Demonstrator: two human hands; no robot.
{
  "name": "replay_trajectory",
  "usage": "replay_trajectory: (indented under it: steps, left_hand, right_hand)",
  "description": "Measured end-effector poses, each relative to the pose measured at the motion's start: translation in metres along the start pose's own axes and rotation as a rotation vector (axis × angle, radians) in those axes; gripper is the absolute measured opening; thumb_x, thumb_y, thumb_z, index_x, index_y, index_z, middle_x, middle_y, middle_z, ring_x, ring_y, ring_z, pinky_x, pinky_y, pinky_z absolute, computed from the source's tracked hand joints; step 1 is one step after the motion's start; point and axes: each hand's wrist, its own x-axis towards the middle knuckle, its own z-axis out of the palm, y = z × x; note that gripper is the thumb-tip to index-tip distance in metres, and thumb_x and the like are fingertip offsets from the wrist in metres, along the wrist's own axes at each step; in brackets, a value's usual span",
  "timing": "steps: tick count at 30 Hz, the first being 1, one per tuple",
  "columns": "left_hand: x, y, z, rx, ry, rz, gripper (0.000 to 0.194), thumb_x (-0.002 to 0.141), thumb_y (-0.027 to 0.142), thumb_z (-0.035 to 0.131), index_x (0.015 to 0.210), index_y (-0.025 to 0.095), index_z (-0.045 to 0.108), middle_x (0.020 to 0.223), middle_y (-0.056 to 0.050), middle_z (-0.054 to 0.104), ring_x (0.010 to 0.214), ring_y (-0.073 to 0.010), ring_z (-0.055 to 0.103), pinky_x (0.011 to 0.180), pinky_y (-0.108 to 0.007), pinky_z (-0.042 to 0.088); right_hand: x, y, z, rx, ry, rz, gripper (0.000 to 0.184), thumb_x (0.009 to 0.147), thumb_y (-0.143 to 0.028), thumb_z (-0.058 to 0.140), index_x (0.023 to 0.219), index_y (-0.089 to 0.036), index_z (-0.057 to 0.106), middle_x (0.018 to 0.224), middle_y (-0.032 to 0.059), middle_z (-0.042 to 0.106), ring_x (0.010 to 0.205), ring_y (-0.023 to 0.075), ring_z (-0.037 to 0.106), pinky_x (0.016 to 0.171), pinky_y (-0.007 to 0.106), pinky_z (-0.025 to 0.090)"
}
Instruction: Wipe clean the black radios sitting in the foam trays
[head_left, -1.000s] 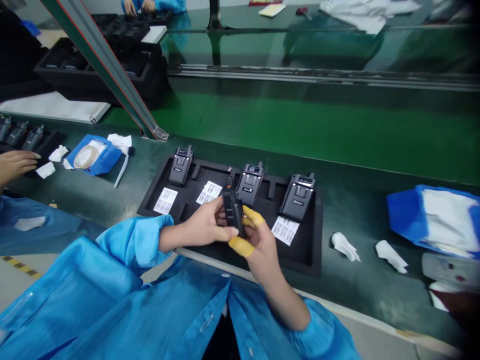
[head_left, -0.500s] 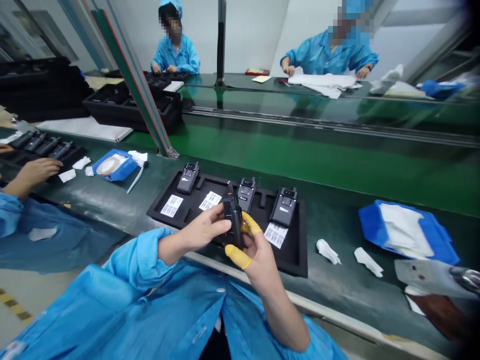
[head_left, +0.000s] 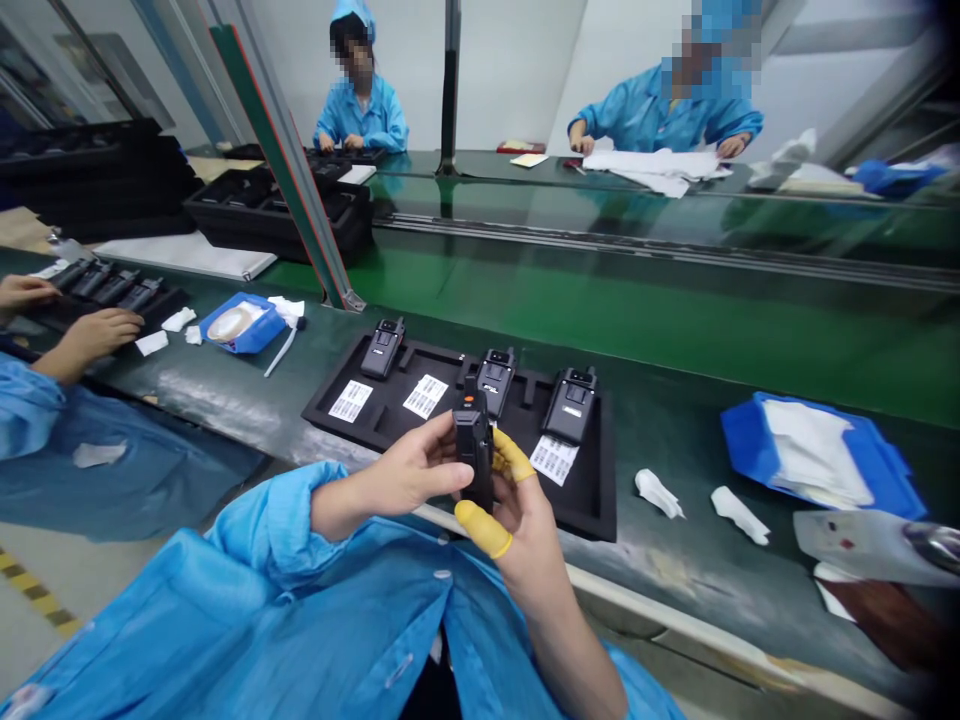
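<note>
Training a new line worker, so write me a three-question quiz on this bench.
1. True or false: the yellow finger cots are on the right hand.
2. How many black handheld radios sit in the black tray, not counting the radio held by the left hand and right hand?
3. Where do the white printed labels lie? A: in the black tray. B: in the blue bin. C: on the floor.

Key: 1 true; 2 three; 3 A.

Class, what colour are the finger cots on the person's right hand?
The rubber finger cots on the right hand are yellow, shown best in the head view.
</note>
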Motion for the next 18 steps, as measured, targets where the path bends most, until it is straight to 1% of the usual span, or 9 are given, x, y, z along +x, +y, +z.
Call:
replay_trajectory:
  steps: [3, 5, 7, 10, 14, 18]
  left_hand:
    - [0.000, 0.002, -0.001, -0.004, -0.003, -0.019, 0.056, 0.074, 0.049, 0.073, 0.117, 0.017, 0.056, 0.100, -0.007, 0.064, 0.086, -0.0184, 0.063, 0.066, -0.024, 0.048]
    - [0.000, 0.002, -0.003, -0.020, -0.008, -0.038, 0.057, 0.073, 0.048, 0.074, 0.116, 0.016, 0.056, 0.100, -0.007, 0.065, 0.087, -0.0194, 0.063, 0.072, -0.028, 0.050]
    - [-0.002, 0.002, -0.007, -0.046, -0.017, -0.056, 0.059, 0.068, 0.042, 0.079, 0.116, 0.016, 0.056, 0.105, -0.008, 0.064, 0.094, -0.0214, 0.063, 0.082, -0.033, 0.050]
    - [-0.005, 0.001, -0.012, -0.069, -0.026, -0.072, 0.065, 0.061, 0.030, 0.085, 0.116, 0.017, 0.054, 0.114, -0.010, 0.061, 0.105, -0.0240, 0.060, 0.095, -0.039, 0.045]
    - [-0.008, 0.001, -0.021, -0.072, -0.055, -0.084, 0.067, 0.061, 0.027, 0.084, 0.119, 0.016, 0.052, 0.118, -0.012, 0.059, 0.109, -0.0259, 0.058, 0.098, -0.043, 0.043]
    - [-0.007, 0.004, -0.027, -0.072, -0.092, -0.105, 0.069, 0.062, 0.029, 0.083, 0.121, 0.017, 0.051, 0.116, -0.011, 0.060, 0.107, -0.0257, 0.059, 0.097, -0.044, 0.044]
  right_hand:
    - [-0.001, -0.002, 0.000, 0.008, -0.003, 0.000, 0.071, 0.068, -0.024, 0.077, 0.130, -0.029, 0.043, 0.133, 0.0075, 0.056, 0.118, 0.0222, 0.057, 0.092, 0.036, 0.054]
    - [0.000, -0.004, 0.001, 0.005, -0.009, 0.019, 0.072, 0.068, -0.024, 0.077, 0.131, -0.029, 0.043, 0.133, 0.0078, 0.056, 0.118, 0.0226, 0.057, 0.091, 0.036, 0.054]
    - [0.001, -0.005, 0.003, -0.009, -0.007, 0.042, 0.075, 0.067, -0.026, 0.078, 0.132, -0.028, 0.042, 0.131, 0.0089, 0.057, 0.115, 0.0238, 0.059, 0.089, 0.037, 0.055]
    - [0.002, -0.006, 0.008, -0.036, 0.004, 0.054, 0.079, 0.065, -0.026, 0.079, 0.134, -0.026, 0.041, 0.129, 0.0100, 0.059, 0.113, 0.0249, 0.061, 0.089, 0.038, 0.056]
    - [0.003, -0.005, 0.016, -0.062, 0.035, 0.027, 0.080, 0.064, -0.024, 0.079, 0.135, -0.026, 0.041, 0.134, 0.0100, 0.055, 0.118, 0.0248, 0.058, 0.090, 0.036, 0.056]
    - [0.004, -0.003, 0.020, -0.077, 0.052, 0.031, 0.082, 0.064, -0.021, 0.079, 0.136, -0.026, 0.040, 0.130, 0.0104, 0.058, 0.115, 0.0248, 0.060, 0.087, 0.036, 0.057]
